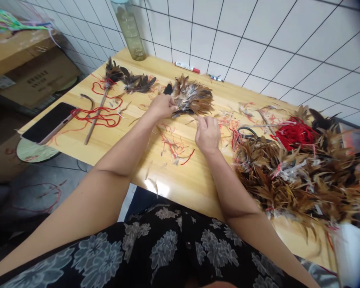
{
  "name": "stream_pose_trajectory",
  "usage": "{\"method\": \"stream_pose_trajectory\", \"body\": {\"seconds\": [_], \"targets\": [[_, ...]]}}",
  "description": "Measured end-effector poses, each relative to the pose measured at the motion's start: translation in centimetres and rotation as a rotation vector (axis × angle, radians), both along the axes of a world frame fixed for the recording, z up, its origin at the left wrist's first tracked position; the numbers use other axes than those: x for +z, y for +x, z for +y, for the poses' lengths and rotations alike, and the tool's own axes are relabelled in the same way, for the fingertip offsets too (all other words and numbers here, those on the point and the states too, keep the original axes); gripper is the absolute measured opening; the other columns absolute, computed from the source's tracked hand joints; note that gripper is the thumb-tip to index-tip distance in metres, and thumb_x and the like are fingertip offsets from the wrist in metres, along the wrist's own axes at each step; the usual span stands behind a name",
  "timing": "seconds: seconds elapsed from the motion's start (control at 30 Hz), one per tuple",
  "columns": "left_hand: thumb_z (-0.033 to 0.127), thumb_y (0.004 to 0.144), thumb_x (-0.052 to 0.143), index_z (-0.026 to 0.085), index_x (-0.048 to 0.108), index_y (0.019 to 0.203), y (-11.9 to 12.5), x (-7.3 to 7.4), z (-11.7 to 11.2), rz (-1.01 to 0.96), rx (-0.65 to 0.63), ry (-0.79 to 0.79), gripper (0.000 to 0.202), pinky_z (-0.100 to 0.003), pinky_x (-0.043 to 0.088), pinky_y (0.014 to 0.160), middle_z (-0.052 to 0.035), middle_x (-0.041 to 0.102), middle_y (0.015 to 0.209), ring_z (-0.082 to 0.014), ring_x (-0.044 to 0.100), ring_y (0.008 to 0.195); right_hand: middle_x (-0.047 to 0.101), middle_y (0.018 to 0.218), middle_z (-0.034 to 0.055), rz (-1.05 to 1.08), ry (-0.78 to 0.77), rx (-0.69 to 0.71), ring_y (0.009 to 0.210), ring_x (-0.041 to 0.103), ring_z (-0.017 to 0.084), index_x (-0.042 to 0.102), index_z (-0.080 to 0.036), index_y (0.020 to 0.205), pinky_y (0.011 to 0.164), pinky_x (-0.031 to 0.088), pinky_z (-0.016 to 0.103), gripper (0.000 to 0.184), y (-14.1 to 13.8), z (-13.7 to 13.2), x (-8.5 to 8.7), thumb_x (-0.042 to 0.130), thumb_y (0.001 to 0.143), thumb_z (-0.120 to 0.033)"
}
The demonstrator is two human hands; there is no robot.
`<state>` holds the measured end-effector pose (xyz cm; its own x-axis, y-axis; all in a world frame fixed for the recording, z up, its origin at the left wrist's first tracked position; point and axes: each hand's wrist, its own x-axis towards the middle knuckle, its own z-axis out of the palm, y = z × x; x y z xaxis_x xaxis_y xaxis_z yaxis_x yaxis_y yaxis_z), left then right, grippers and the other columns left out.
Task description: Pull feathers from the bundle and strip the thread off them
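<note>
My left hand [163,106] grips the base of a bunch of brown and grey rooster feathers [192,96] in the middle of the wooden table [168,176]. Just below the bunch, my right hand [207,134] has its fingers curled inward. Whatever they pinch, if anything, is too thin to tell. Red thread scraps [174,146] and feather bits lie around both hands. To the left, a wooden stick [97,116] with dark feathers [114,72] at its tip lies in loops of red thread [99,118]. A large heap of brown feathers [288,176] fills the right side.
Black-handled scissors [246,132] and a red thread tangle [295,134] sit by the heap. A black phone [48,122] lies at the left edge. A plastic bottle [129,32] and a marker [187,67] stand against the tiled wall [273,40].
</note>
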<state>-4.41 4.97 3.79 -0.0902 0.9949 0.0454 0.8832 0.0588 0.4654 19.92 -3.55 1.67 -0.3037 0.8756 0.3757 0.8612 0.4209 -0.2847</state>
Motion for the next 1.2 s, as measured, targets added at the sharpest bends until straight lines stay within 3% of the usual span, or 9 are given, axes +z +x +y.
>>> {"method": "stream_pose_trajectory", "body": {"seconds": [0.17,0.27,0.5,0.67,0.83,0.9,1.0,1.1,1.2], "targets": [[0.023,0.092,0.080,0.022,0.080,0.094,-1.3,0.9,0.5,0.114,0.039,-0.017,0.002,-0.044,0.061,0.103,-0.0114,0.082,0.095,-0.0349,0.077,0.102,0.071,0.140,0.0222,-0.047,-0.084,-0.148,0.134,0.065,0.034,0.077,-0.018,0.152,0.121,0.058,0.048,0.054,0.8,0.9,0.1,0.041,0.113,-0.012],[0.024,0.097,0.073,0.020,0.088,0.105,-2.9,1.9,-0.2,0.182,0.071,-0.099,0.017,-0.040,0.060,0.106,-0.0121,0.086,0.102,-0.0347,0.080,0.109,0.071,0.138,0.0216,-0.030,-0.093,-0.144,0.132,0.066,0.032,0.076,-0.016,0.150,0.120,0.058,0.047,0.050,0.8,1.3,-0.6,0.045,0.112,-0.009],[0.024,0.098,0.069,0.018,0.093,0.119,-3.2,3.4,-2.3,0.292,0.025,-0.260,0.032,-0.034,0.058,0.102,-0.0110,0.090,0.116,-0.0348,0.084,0.117,0.074,0.134,0.0195,0.034,-0.083,-0.108,0.113,0.074,0.030,0.077,-0.018,0.144,0.095,0.061,0.040,0.047,1.3,1.6,-1.9,0.042,0.113,-0.012],[0.028,0.097,0.078,0.017,0.091,0.112,-2.9,3.0,-2.0,0.354,0.004,-0.322,0.023,-0.036,0.058,0.103,-0.0132,0.087,0.108,-0.0385,0.083,0.120,0.077,0.132,0.0194,0.011,-0.087,-0.081,0.110,0.075,0.029,0.078,-0.018,0.139,0.088,0.058,0.038,0.044,1.5,1.5,-1.7,0.042,0.113,-0.015],[0.016,0.090,0.076,0.016,0.085,0.095,-2.8,1.5,-1.1,0.385,0.038,-0.326,0.010,-0.040,0.055,0.110,-0.0147,0.082,0.096,-0.0435,0.079,0.129,0.079,0.129,0.0176,-0.006,-0.104,-0.090,0.108,0.075,0.029,0.079,-0.019,0.136,0.086,0.055,0.038,0.042,1.4,1.5,-1.4,0.043,0.113,-0.015],[0.013,0.084,0.076,0.019,0.079,0.082,-3.2,1.1,-1.0,0.294,0.031,-0.265,0.007,-0.040,0.054,0.111,-0.0115,0.077,0.085,-0.0418,0.079,0.124,0.079,0.128,0.0167,0.002,-0.113,-0.088,0.108,0.075,0.029,0.079,-0.020,0.133,0.086,0.055,0.038,0.040,1.4,1.5,-1.3,0.045,0.113,-0.015],[0.010,0.081,0.079,0.023,0.070,0.071,-4.0,0.9,-1.1,0.009,0.032,-0.109,0.019,-0.040,0.055,0.103,-0.0069,0.068,0.073,-0.0360,0.077,0.105,0.081,0.127,0.0155,0.041,-0.126,-0.079,0.108,0.075,0.029,0.078,-0.021,0.130,0.088,0.055,0.038,0.037,1.4,1.7,-1.4,0.045,0.113,-0.016],[0.002,0.086,0.075,0.022,0.066,0.072,-3.7,0.9,-1.4,-0.396,0.091,0.058,0.026,-0.036,0.055,0.089,-0.0037,0.065,0.073,-0.0239,0.068,0.082,0.082,0.127,0.0150,0.099,-0.155,-0.069,0.111,0.076,0.030,0.077,-0.022,0.125,0.090,0.056,0.039,0.032,1.5,2.0,-1.6,0.046,0.114,-0.018],[-0.002,0.094,0.072,0.019,0.063,0.073,-1.8,1.1,-2.0,-0.843,0.067,0.070,0.032,-0.025,0.048,0.069,-0.0012,0.064,0.073,-0.0130,0.056,0.064,0.084,0.126,0.0139,0.182,-0.183,-0.034,0.112,0.077,0.030,0.075,-0.023,0.121,0.093,0.057,0.040,0.027,1.4,2.2,-2.0,0.049,0.114,-0.022]]}}
